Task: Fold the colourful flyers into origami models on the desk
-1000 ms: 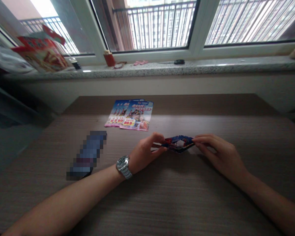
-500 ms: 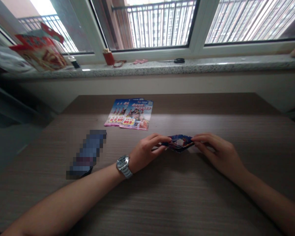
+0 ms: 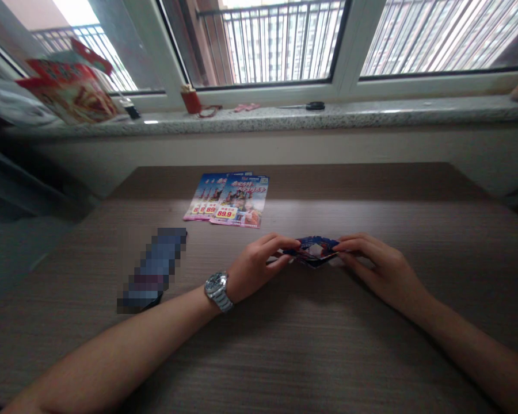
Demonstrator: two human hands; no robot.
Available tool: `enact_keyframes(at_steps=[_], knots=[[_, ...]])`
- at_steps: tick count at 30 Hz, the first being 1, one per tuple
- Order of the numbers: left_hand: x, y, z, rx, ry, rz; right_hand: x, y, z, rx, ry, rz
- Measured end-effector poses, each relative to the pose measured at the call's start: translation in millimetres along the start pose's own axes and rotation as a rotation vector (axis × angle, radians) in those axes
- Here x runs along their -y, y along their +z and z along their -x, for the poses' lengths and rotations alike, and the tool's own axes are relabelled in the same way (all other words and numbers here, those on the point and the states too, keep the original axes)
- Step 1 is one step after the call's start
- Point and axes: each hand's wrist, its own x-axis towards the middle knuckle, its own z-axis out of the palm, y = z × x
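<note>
Between my two hands, low over the table (image 3: 259, 345), is a folded flyer (image 3: 314, 249) with blue printing, its layers bulging apart in the middle. The thumb and fingers of my left hand (image 3: 263, 259) pinch its left end; a silver watch (image 3: 218, 291) is on that wrist. My right hand (image 3: 375, 261) pinches the right end in the same way. Beyond my left hand lie several overlapping flyers (image 3: 246, 198), blue and pink, marked 89.9. The folded flyer's underside is hidden from view.
A pixelated, dark, phone-like slab (image 3: 157, 267) lies left of my left forearm. On the granite sill (image 3: 371, 117) sit a red packaged bag (image 3: 75, 95), a small red container (image 3: 191, 100), pink bits (image 3: 247, 107) and black-handled scissors (image 3: 314, 106). Windows rise behind.
My right hand has shifted very slightly left along with the folded flyer's right end. My left hand and the other things stay where they were.
</note>
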Motion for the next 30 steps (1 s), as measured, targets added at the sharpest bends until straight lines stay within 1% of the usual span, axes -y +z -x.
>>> enact_keyframes(at_steps=[12, 21, 30], knots=[[1.6, 0.7, 1.4, -0.012, -0.018, -0.008, -0.4, 0.5, 2.5, 0.041, 0.049, -0.066], [1.5, 0.2, 1.4, -0.021, -0.023, 0.01, -5.7, 1.9, 4.7, 0.026, 0.048, -0.079], [2.6, 0.3, 2.2, -0.02, -0.025, -0.007, -3.8, 1.1, 4.6, 0.002, 0.06, -0.07]])
